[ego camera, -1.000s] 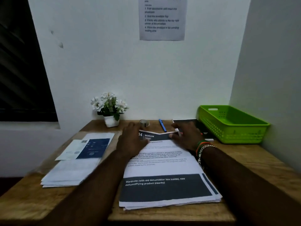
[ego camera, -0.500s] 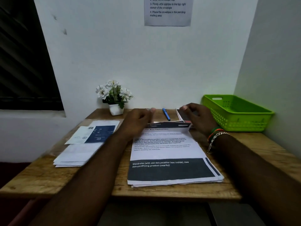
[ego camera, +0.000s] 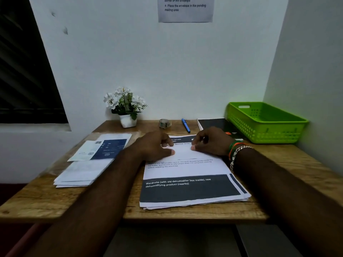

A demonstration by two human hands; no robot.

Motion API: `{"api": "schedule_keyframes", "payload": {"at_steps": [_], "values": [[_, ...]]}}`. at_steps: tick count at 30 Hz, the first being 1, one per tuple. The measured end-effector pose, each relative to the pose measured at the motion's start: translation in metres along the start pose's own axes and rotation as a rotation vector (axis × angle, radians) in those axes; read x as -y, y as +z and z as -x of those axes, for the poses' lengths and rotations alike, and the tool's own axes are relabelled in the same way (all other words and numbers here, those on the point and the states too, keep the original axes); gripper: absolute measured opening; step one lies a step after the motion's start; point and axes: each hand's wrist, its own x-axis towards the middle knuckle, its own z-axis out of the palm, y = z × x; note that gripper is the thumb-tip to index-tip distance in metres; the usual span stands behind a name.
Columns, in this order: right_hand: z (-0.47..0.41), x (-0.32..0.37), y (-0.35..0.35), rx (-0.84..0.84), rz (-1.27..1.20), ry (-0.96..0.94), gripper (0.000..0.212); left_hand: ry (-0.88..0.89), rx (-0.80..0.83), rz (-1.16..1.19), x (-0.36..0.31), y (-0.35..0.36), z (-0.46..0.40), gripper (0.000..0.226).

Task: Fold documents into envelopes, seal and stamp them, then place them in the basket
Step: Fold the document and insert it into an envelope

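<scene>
Top printed white sheet (ego camera: pixel 185 154) now folded toward the body on the paper stack on the wooden bench (ego camera: pixel 278 182), left hand (ego camera: pixel 154 145) and right hand (ego camera: pixel 211 141) pinching its turned-over edge with curled fingers: first fold underway, green plastic basket (ego camera: pixel 267 134) waiting.

Table (ego camera: pixel 278 164): against the back wall, with a side wall on its right.
Document stack (ego camera: pixel 187 184): middle of the table, at the near edge.
Left hand (ego camera: pixel 154 145): on the far part of the stack's folded-over top sheet.
Right hand (ego camera: pixel 211 140): just right of the left hand, on the same sheet.
Envelope pile (ego camera: pixel 83 171): left of the stack, apart from it.
Basket (ego camera: pixel 263 123): far right corner.
Notebook (ego camera: pixel 215 124): left of the basket, behind the right hand.
Pen (ego camera: pixel 185 125): left of the notebook.
Tape roll (ego camera: pixel 164 123): left of the pen.
Flower pot (ego camera: pixel 128 120): far left, against the back wall.
Notice (ego camera: pixel 185 9): on the wall, above the table.
</scene>
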Motion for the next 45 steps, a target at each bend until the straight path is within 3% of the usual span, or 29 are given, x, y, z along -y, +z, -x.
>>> {"api": "schedule_keyframes", "payload": {"at_steps": [4, 9, 14, 18, 23, 28, 32, 39, 41, 45], "values": [[0.000, 0.000, 0.001, 0.014, 0.006, -0.003, 0.017, -0.017, 0.001, 0.014, -0.001, 0.001, 0.001, 0.026], [0.001, 0.011, 0.004, -0.129, -0.039, -0.076, 0.009, 0.042, -0.204, 0.042, -0.007, 0.002, 0.003, 0.022], [-0.003, 0.020, -0.001, -0.188, -0.096, -0.151, 0.014, 0.141, -0.389, 0.030, -0.015, 0.003, 0.000, 0.024], [-0.005, 0.022, 0.000, -0.250, -0.167, -0.211, 0.015, 0.168, -0.484, -0.096, -0.030, 0.005, -0.005, 0.033], [-0.003, 0.018, -0.009, -0.251, -0.133, -0.224, 0.015, 0.116, -0.437, -0.036, -0.017, -0.008, -0.004, 0.021], [-0.003, 0.005, -0.016, -0.253, -0.188, -0.186, 0.019, -0.012, -0.379, 0.184, 0.018, -0.025, 0.002, 0.008], [-0.002, 0.008, -0.017, -0.278, -0.223, -0.176, 0.018, 0.044, -0.408, 0.316, 0.008, -0.021, 0.001, 0.005], [-0.003, 0.015, -0.014, -0.300, -0.193, -0.163, 0.018, 0.036, -0.395, 0.307, 0.002, -0.005, -0.009, 0.029], [-0.004, 0.010, -0.016, -0.298, -0.182, -0.151, 0.023, 0.052, -0.394, 0.303, 0.005, -0.007, -0.009, 0.024], [-0.004, -0.004, -0.025, -0.275, -0.216, -0.094, 0.013, 0.096, -0.386, 0.354, 0.008, -0.010, -0.008, 0.012]]}}
